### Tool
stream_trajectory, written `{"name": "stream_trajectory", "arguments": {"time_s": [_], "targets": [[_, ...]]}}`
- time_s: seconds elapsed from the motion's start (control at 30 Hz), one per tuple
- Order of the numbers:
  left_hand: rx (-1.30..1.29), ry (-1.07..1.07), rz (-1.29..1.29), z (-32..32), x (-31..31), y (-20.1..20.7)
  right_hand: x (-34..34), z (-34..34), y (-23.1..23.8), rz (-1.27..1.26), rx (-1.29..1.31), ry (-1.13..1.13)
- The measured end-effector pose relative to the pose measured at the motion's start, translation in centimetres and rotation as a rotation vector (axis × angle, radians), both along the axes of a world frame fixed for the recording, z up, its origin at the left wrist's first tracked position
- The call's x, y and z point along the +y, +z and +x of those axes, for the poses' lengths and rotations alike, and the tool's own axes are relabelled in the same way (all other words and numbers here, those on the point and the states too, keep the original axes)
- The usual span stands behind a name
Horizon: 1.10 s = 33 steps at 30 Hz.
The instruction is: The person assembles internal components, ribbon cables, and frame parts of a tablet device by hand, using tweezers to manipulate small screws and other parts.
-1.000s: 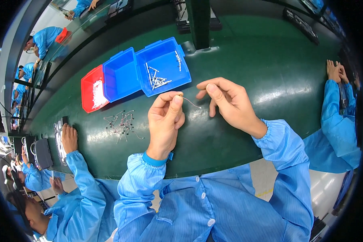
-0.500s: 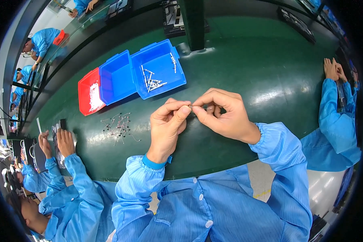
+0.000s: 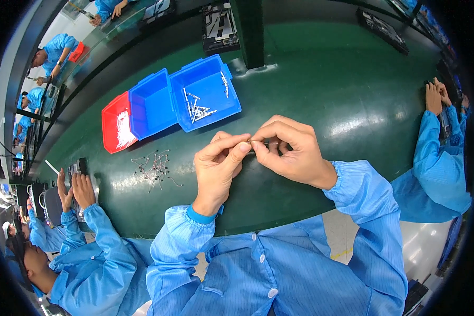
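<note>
In front of my chest, above the green table, my left hand (image 3: 219,164) and my right hand (image 3: 289,150) meet fingertip to fingertip. Thumb and index finger of each are pinched together on a tiny thin dark part (image 3: 249,140), mostly hidden by the fingertips and too small to name. Left of my left hand lies a loose tangle of thin wire leads (image 3: 154,168) with small dark ends. Beyond my hands, a blue bin (image 3: 227,108) contains several narrow black-and-white strips (image 3: 197,109).
An empty-looking blue bin (image 3: 151,100) and a red bin (image 3: 109,126) with white pieces adjoin it. A dark post (image 3: 249,37) rises behind. Device housings (image 3: 220,29) stand at the back. Co-workers' hands are at the table's left (image 3: 81,190) and right (image 3: 435,97).
My hands stay nearly in place, with their fingertips a little closer around the tiny part. The left co-worker's hands have shifted slightly.
</note>
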<state>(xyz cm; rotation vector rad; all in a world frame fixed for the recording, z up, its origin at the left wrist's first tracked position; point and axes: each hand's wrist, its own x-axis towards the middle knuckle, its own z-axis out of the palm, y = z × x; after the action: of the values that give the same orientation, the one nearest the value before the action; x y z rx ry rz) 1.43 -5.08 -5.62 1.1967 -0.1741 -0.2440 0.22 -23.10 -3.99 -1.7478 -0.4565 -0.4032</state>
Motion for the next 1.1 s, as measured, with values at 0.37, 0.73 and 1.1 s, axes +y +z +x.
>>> {"name": "stream_trajectory", "arguments": {"time_s": [0.37, 0.73, 1.1], "targets": [[-0.013, -0.01, 0.002, 0.1, -0.5, 0.3, -0.4, -0.1, -0.3, 0.029, 0.018, -0.021], [-0.734, 0.281, 0.723, -0.7, -0.3, 1.5, -3.6, -0.6, 1.4, -0.103, 0.114, 0.013], [-0.278, -0.044, 0.496, -0.4, -2.5, -1.0, -38.6, 9.7, -8.0, 0.09, 0.042, -1.105]]}}
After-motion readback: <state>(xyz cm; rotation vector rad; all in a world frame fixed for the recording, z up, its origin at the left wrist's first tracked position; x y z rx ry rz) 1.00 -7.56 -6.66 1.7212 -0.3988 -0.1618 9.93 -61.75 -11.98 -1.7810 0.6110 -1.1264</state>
